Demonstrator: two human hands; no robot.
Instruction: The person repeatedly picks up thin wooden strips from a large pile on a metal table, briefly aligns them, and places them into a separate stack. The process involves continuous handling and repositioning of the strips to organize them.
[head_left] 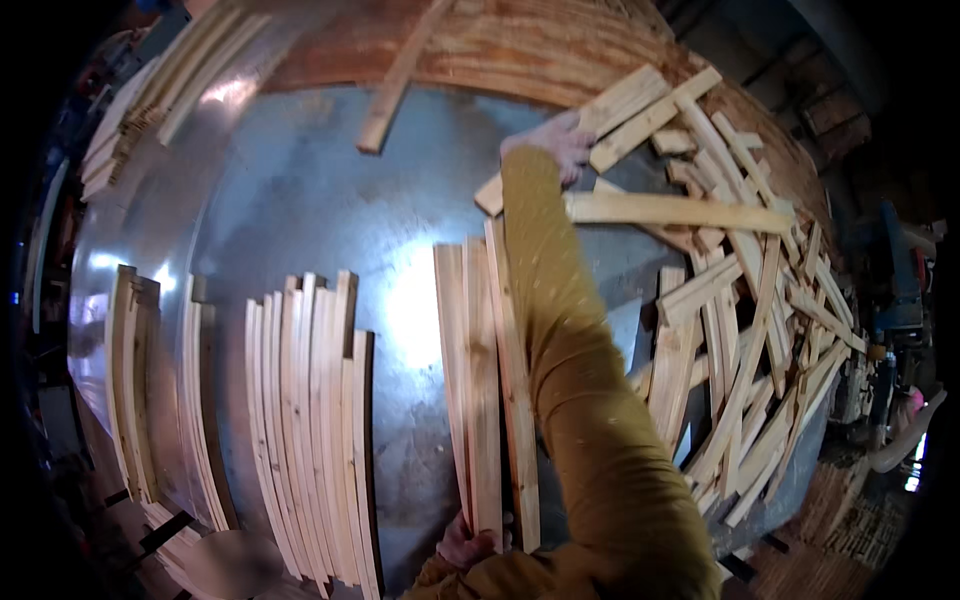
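My left hand point(465, 545), at the lower edge, is wrapped round the near ends of a few pale wooden strips point(481, 400), which lie side by side pointing away from me. Another wooden strip point(512, 390) leans along their right side. Stretched forward, my right arm in a mustard sleeve crosses the middle. At its end my right hand point(560, 140) is closed over a wooden strip point(625, 100) lying slantwise at the far side; its fingers are partly blurred. Just right of that hand are a shorter strip point(655, 120) and a long one point(680, 211).
A tangled heap of loose strips point(750, 340) covers the right of the metal table point(300, 190). Sorted rows point(305, 420) stand at the left, with narrower bundles point(130, 370) beyond. One strip point(395, 85) overlaps the far wooden board point(520, 50). A stack point(170, 80) lies far left.
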